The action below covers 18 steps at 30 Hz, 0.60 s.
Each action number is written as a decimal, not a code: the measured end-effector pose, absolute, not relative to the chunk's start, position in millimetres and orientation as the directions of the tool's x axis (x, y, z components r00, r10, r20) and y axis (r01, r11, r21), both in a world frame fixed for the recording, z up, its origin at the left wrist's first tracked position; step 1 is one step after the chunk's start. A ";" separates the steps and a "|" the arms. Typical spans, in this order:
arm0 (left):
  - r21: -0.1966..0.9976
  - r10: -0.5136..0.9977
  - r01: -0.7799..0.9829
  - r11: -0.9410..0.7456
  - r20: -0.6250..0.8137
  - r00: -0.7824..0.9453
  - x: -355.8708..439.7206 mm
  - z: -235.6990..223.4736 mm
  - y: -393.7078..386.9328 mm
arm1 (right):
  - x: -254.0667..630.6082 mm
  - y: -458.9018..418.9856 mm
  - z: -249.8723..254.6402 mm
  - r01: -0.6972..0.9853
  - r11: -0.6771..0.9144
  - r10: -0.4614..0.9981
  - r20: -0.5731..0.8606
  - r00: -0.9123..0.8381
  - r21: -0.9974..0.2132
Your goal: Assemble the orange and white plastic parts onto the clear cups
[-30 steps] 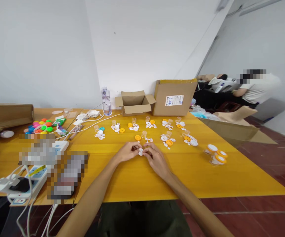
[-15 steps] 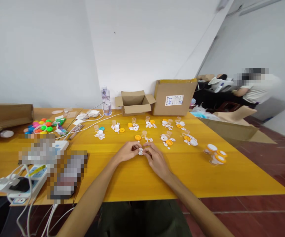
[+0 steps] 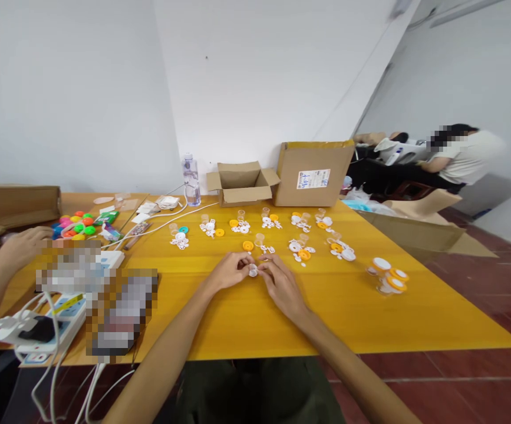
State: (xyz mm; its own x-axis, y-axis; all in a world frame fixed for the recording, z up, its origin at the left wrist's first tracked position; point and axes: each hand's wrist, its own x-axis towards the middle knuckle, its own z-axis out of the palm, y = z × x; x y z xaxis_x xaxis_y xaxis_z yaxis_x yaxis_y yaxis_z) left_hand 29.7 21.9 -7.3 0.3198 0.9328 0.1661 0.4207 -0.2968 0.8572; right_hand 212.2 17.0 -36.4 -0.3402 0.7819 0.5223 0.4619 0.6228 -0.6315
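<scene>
So, left hand (image 3: 229, 272) and right hand (image 3: 280, 284) both pinch one small round white plastic disc (image 3: 253, 271) between fingertips, low over the glossy yellow table (image 3: 246, 318). Just beyond lie an orange ring (image 3: 247, 245), clear cups, toothed white gears (image 3: 180, 242). Another person's hand (image 3: 22, 246) rests far left.

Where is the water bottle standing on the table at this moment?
In the head view, the water bottle stands at the table's far edge, left of centre, against the wall, just left of the small open cardboard box.
</scene>
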 end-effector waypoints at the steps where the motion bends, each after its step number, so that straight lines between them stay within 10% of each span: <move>1: 0.849 0.933 0.434 -0.301 0.169 0.317 29.7 -6.8 21.4 | 212.6 17.4 -36.3 0.470 0.620 0.783 0.527 -0.330 -0.628; 18: 0.723 0.938 0.608 -0.329 0.176 0.297 27.3 -4.4 19.7 | 195.6 56.3 -40.0 0.755 0.614 0.697 0.607 -0.381 -0.232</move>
